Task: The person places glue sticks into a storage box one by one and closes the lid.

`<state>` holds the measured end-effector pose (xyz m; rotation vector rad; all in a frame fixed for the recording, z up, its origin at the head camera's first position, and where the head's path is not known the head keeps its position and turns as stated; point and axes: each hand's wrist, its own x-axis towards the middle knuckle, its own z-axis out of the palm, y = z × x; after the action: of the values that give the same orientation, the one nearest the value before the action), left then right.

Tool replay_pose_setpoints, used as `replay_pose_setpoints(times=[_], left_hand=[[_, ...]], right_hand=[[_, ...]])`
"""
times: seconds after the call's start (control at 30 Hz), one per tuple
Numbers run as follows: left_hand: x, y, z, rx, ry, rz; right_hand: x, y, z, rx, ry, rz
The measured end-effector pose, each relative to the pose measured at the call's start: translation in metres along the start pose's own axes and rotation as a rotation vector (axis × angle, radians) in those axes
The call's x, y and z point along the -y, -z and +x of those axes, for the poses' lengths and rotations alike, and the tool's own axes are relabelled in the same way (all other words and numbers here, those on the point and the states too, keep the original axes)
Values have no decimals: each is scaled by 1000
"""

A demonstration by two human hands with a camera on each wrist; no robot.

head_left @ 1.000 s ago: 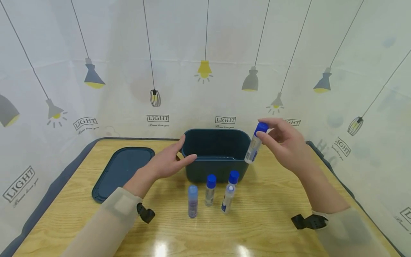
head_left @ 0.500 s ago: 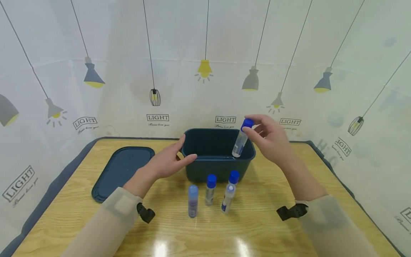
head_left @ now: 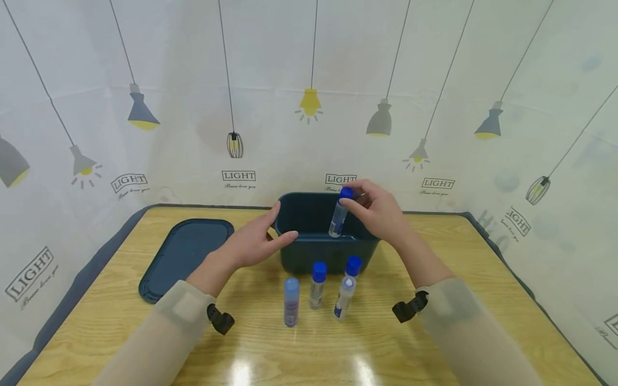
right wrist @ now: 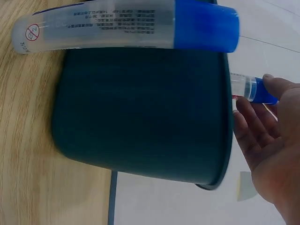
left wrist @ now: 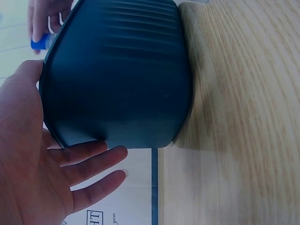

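Note:
A dark teal bin (head_left: 328, 256) stands at the back middle of the table. My left hand (head_left: 253, 240) rests on its left end, fingers fairly straight, with the thumb at the rim. Thumb and fingers of my right hand (head_left: 379, 212) pinch the blue cap of a clear glue stick (head_left: 338, 219), which hangs tilted in the bin's opening. In the right wrist view the bin wall hides the lower part of that glue stick (right wrist: 243, 87). Before the bin stand a light blue glue stick (head_left: 291, 304), two blue-capped glue sticks (head_left: 316, 292) and one with a pale top (head_left: 344, 301).
A dark teal lid (head_left: 189, 257) lies flat on the left of the wooden table (head_left: 251, 343). Behind the table hangs a white cloth (head_left: 270, 69) printed with lamps. One standing glue stick (right wrist: 103, 28) overlaps the bin's front in the right wrist view.
My right hand has carried the glue stick leftward from beside the bin's right end to over its opening, and slightly down. The left hand and the standing glue sticks have not moved.

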<state>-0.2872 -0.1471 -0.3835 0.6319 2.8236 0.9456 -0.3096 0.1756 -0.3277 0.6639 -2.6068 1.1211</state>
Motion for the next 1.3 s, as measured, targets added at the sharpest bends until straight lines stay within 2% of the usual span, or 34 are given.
replay_pose_setpoints(times=[0.3, 0.5, 0.73, 1.07, 1.3], left_hand=[[1, 0, 0, -3, 1, -6], [1, 1, 0, 3, 5, -11], [1, 0, 1, 3, 2, -11], [1, -2, 3, 0, 2, -10], [1, -1, 2, -3, 9, -9]], right_hand=[[-7, -18, 23, 95, -41, -72], [-10, -28, 38, 181, -25, -103], [-16, -37, 51, 222, -7, -110], [-27, -52, 56, 237, 3, -108], [-23, -60, 55, 290, 44, -171]])
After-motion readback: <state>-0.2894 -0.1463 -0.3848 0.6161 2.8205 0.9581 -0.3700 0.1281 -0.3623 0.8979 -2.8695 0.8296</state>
